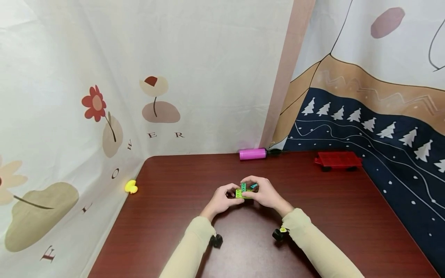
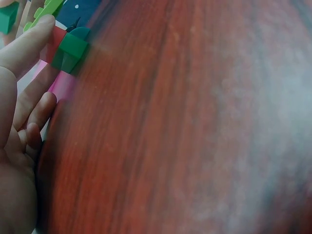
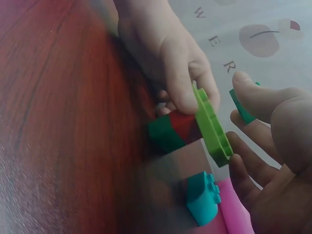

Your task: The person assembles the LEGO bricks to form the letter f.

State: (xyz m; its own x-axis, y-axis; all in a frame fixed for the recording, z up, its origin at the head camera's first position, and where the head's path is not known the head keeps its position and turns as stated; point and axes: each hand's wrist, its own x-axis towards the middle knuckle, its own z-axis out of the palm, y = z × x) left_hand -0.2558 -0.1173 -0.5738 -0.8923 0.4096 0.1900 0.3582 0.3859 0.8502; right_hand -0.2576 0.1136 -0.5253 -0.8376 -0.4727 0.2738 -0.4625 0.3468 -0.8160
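My left hand pinches a lime-green toy building plate between thumb and fingers. Below that plate, on its underside, sit a red brick and a dark green brick. Between the thumb and a finger of my right hand is a small green brick, held above the studded side of the plate. Lower fingers of the right hand come right up to the plate's end. A teal brick with studs shows beyond the plate, near the right hand in the head view.
At the table's back edge lies a magenta cylinder with a black end. A red toy wagon bed with black wheels stands at the back right, and a yellow toy duck at the left edge. Printed cloth walls border the brown table.
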